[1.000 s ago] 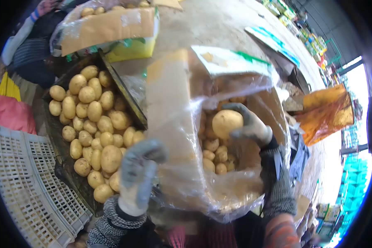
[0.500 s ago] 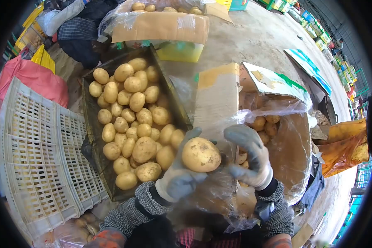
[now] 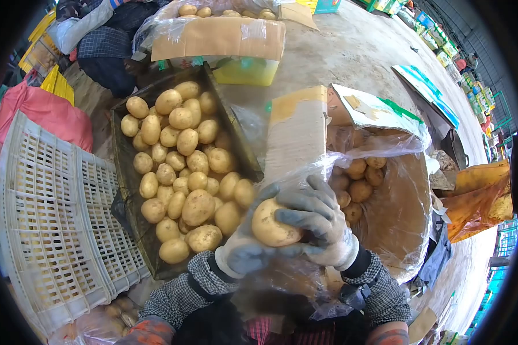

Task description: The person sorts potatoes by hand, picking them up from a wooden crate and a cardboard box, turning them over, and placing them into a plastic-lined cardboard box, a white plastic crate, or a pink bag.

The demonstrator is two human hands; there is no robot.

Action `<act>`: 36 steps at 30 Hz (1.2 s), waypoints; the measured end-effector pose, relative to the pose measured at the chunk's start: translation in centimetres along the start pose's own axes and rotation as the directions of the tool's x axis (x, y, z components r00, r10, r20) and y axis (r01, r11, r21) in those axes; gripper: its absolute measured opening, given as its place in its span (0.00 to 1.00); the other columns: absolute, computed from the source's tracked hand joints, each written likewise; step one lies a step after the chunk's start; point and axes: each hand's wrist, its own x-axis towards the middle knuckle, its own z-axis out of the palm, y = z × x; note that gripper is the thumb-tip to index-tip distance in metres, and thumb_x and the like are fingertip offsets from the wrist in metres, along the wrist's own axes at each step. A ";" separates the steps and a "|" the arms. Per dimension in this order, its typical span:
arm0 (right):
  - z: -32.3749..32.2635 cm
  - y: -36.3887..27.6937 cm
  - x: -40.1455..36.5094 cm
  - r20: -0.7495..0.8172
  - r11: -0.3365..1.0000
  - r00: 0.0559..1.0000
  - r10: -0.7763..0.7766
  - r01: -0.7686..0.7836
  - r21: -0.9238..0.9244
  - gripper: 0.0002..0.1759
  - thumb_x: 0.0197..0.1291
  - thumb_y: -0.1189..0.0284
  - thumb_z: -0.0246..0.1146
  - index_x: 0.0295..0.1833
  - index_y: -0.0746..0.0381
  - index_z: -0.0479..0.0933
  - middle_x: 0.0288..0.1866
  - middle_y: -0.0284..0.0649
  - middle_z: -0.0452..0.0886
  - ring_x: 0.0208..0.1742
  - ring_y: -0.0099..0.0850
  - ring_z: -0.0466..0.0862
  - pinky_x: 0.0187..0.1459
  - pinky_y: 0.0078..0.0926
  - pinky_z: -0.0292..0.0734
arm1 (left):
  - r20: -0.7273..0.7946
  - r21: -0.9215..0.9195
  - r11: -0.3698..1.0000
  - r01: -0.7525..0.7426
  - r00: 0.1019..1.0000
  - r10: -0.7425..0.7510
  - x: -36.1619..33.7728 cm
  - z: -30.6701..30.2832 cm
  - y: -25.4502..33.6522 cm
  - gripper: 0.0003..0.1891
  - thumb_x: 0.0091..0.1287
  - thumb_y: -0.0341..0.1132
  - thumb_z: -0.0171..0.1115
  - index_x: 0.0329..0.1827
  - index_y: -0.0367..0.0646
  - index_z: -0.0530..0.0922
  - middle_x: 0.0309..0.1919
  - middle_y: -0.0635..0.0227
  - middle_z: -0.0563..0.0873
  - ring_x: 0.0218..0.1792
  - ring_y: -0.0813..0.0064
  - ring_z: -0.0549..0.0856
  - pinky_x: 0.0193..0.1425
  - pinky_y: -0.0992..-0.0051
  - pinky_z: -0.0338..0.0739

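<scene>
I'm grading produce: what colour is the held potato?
The potato is pale yellow, clearest in the head view.

The floor (image 3: 334,54) (pale, stained) carries a dark potato crate (image 3: 233,123), a plastic-lined box (image 3: 407,207) and a blue-and-white sheet (image 3: 429,92).

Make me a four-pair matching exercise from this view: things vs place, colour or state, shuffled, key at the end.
Things
1. Right hand
2. Slatted crate
3. Bulky sack
4. Dark tray

Descriptions
A. Pink
B. Holds a heap of loose potatoes
C. Curled against a single potato
D. Whitish, with rows of openings

Pairs: 1-C, 2-D, 3-A, 4-B
</scene>
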 end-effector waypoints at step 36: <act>-13.6 13.8 -36.6 -0.300 0.674 0.624 0.721 -0.733 0.094 0.19 0.63 0.76 0.64 0.59 0.69 0.78 0.54 0.44 0.84 0.54 0.32 0.82 0.58 0.31 0.76 | -0.072 0.151 0.891 -0.428 0.894 0.441 -34.6 8.3 8.9 0.34 0.65 0.26 0.68 0.73 0.45 0.65 0.65 0.62 0.74 0.62 0.62 0.81 0.65 0.57 0.81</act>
